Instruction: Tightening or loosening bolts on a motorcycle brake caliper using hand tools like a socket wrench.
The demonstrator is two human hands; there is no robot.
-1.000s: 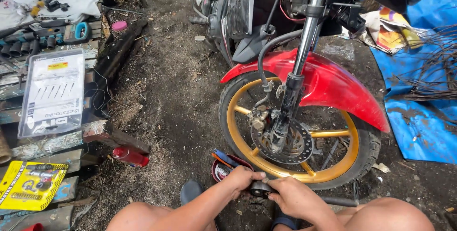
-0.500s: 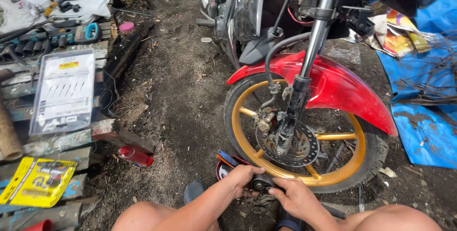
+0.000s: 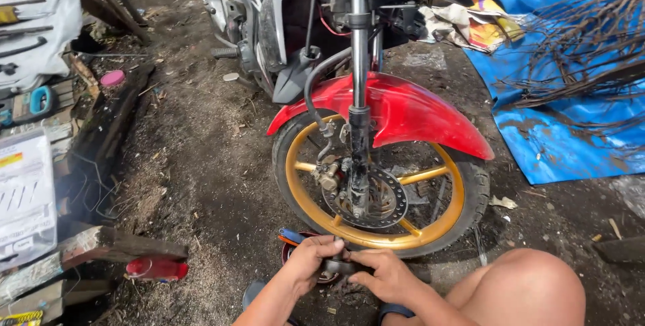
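Note:
A red motorcycle stands in front of me, its front wheel with a yellow-gold rim and a brake disc under a red fender. My left hand and my right hand meet just below the tyre, both closed around a small dark part held between them. What the part is I cannot tell. Right behind my left hand lies a tool with a blue and red handle over a small dark round container. My bare knee is at the lower right.
Dirt ground all around. A red canister lies at lower left beside wood planks. Tools on a white cloth and a clear blister pack are at the left. A blue tarp with dry twigs lies at the right.
The view has swung right and tilted up slightly, so the wheel sits nearer the middle. Both hands stay together on the small part below the tyre.

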